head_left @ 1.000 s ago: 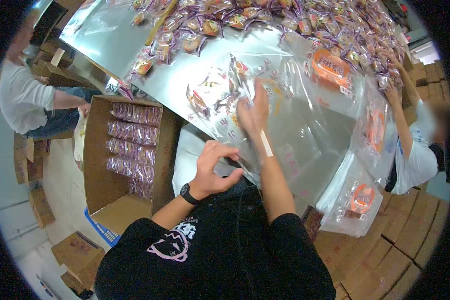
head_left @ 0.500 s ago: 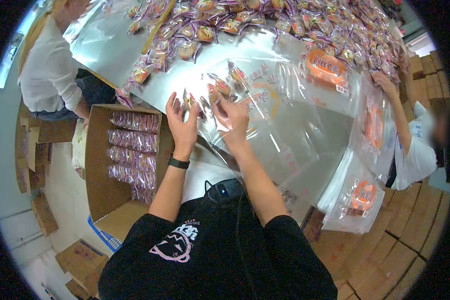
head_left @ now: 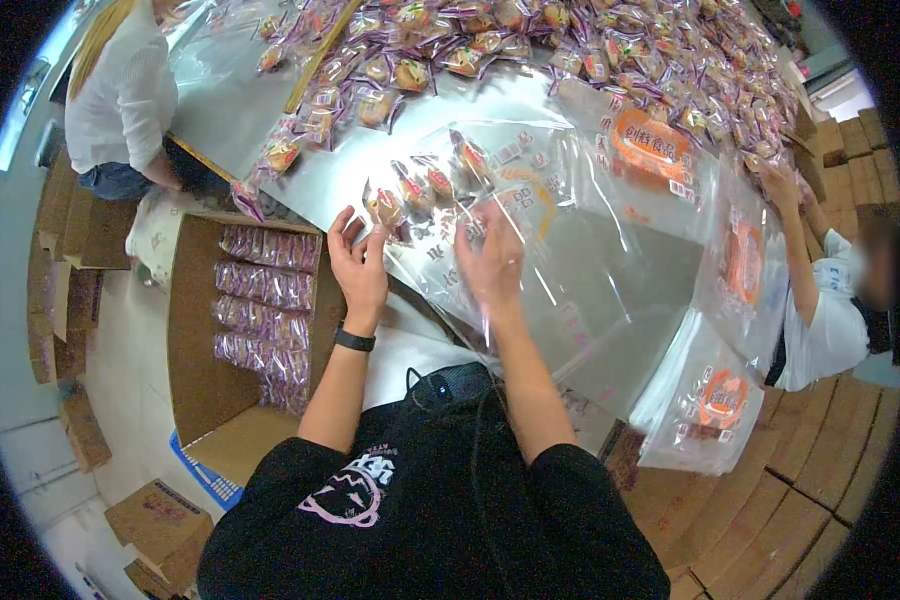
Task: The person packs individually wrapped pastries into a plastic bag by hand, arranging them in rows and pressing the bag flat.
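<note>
A short row of wrapped pastries [head_left: 438, 184] lies side by side on the metal table, at the clear printed plastic bag [head_left: 545, 235]. Whether they are inside the bag I cannot tell. Just below the leftmost packet [head_left: 381, 203] is my left hand [head_left: 358, 268], its fingers apart and nothing held. My right hand [head_left: 492, 262] is over the bag, below the right end of the row. Motion smears its fingers, so any hold on the film is unclear.
Wrapped pastries [head_left: 650, 50] are heaped across the back of the table. At left stands an open carton [head_left: 195, 330] with stacked packets [head_left: 265, 280]. More printed bags [head_left: 705, 415] hang at the right edge. One person [head_left: 120, 100] is at left, another [head_left: 830, 300] at right.
My right hand has come off the pastries and moved down and slightly right. My left hand has dropped a little from the packets. The person at left has shifted right.
</note>
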The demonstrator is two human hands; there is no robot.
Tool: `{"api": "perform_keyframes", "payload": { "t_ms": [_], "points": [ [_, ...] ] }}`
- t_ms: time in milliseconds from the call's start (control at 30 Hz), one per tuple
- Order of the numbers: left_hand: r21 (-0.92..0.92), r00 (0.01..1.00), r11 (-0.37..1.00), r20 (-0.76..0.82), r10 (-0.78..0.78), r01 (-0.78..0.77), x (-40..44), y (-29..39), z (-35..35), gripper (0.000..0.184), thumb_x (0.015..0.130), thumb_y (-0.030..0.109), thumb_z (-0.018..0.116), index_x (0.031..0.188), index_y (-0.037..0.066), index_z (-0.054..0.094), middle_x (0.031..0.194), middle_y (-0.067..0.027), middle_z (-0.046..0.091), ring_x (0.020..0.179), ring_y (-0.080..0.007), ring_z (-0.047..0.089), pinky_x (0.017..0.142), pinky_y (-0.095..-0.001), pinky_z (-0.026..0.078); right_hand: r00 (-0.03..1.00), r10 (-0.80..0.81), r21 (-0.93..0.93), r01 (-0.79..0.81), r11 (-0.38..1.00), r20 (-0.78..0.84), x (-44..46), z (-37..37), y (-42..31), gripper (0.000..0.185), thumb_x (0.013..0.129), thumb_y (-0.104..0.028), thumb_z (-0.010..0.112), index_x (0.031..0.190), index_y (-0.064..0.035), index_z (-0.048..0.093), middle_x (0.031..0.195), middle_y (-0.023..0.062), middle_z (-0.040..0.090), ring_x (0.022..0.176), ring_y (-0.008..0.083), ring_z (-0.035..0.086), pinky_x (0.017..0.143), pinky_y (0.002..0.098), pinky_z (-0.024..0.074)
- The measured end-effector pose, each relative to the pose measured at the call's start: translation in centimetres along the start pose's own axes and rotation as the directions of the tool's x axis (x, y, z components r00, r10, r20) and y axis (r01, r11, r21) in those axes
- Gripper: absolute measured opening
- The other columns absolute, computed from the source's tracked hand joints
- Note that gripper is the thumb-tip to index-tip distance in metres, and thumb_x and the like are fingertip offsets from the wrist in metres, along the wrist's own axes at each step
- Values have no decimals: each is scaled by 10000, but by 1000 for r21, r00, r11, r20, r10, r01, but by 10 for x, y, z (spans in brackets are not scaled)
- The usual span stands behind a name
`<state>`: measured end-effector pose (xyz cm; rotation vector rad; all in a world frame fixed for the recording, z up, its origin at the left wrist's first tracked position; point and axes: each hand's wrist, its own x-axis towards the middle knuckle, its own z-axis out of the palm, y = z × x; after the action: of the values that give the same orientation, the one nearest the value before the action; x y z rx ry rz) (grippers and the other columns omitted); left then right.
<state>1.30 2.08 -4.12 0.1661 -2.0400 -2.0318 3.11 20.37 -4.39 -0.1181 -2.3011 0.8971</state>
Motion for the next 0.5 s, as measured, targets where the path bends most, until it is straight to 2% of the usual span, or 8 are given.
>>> {"api": "perform_keyframes", "payload": {
  "t_ms": [33, 133, 167, 233, 300, 400, 467, 500],
  "points": [
    [-33, 999, 999, 29, -25, 26, 0, 0, -1, 602, 958, 64, 711, 1463, -38, 400, 1420, -212, 473, 1266, -245, 535, 968, -328, 540, 992, -95, -54, 90, 994, -85, 10, -1, 4, 339, 836, -140, 793, 1153, -61, 705, 1053, 183, 692, 926, 369, 672, 850, 449, 536],
    [-96, 986, 984, 79, -143, 151, 1, -2, -1, 617, 969, 101, 706, 1475, -42, 384, 1428, -205, 467, 1276, -257, 529, 978, -343, 530, 997, -75, -88, 73, 993, -28, 29, 2, 1, 326, 826, -158, 813, 1123, -60, 721, 1022, 148, 705, 934, 341, 677, 870, 427, 530],
    [-67, 989, 990, 91, -116, 122, 2, -6, -2, 624, 975, 120, 701, 1482, -43, 377, 1440, -204, 454, 1281, -267, 525, 991, -355, 522, 998, -18, -84, 23, 996, 55, 30, 4, -1, 262, 824, -166, 822, 1050, -55, 752, 998, 128, 732, 922, 318, 689, 839, 411, 538],
    [-13, 992, 998, 116, -57, 59, 3, -14, -3, 638, 987, 160, 692, 1495, -43, 363, 1464, -203, 429, 1292, -286, 517, 1019, -379, 508, 1000, 5, 20, -5, 1000, 18, 28, 14, 2, 210, 833, -159, 815, 1008, -54, 766, 969, 124, 744, 901, 308, 696, 819, 409, 543],
    [90, 987, 996, 163, -2, -13, 3, -17, -7, 651, 1013, 170, 653, 1526, -25, 304, 1417, -224, 486, 1235, -257, 564, 1048, -376, 482, 998, 64, 116, -65, 991, 12, 30, 14, -9, 136, 853, -134, 797, 953, -43, 779, 915, 141, 749, 853, 311, 699, 788, 405, 548],
    [116, 982, 993, 189, 4, -26, 2, -17, -9, 665, 1021, 186, 642, 1537, -26, 281, 1439, -225, 459, 1245, -265, 559, 1071, -397, 473, 989, 125, 288, -142, 947, 78, 23, 22, -1, 215, 858, -128, 772, 1053, -37, 756, 901, 138, 694, 818, 293, 658, 772, 407, 550],
    [93, 984, 996, 177, -26, 10, 3, -14, -11, 641, 1006, 183, 663, 1506, -50, 337, 1510, -197, 372, 1306, -305, 502, 1060, -418, 491, 979, 146, 288, -182, 940, 140, 16, 13, 1, 307, 851, -107, 756, 1143, -26, 707, 965, 156, 670, 880, 296, 656, 818, 421, 543],
    [95, 988, 995, 153, -25, 10, 3, -9, -12, 621, 1006, 173, 660, 1499, -45, 352, 1494, -190, 395, 1302, -292, 504, 1048, -409, 496, 974, 153, 288, -197, 937, 168, 18, 9, 2, 355, 848, -97, 748, 1188, -20, 682, 997, 165, 659, 911, 297, 655, 841, 427, 540]
  ]
}}
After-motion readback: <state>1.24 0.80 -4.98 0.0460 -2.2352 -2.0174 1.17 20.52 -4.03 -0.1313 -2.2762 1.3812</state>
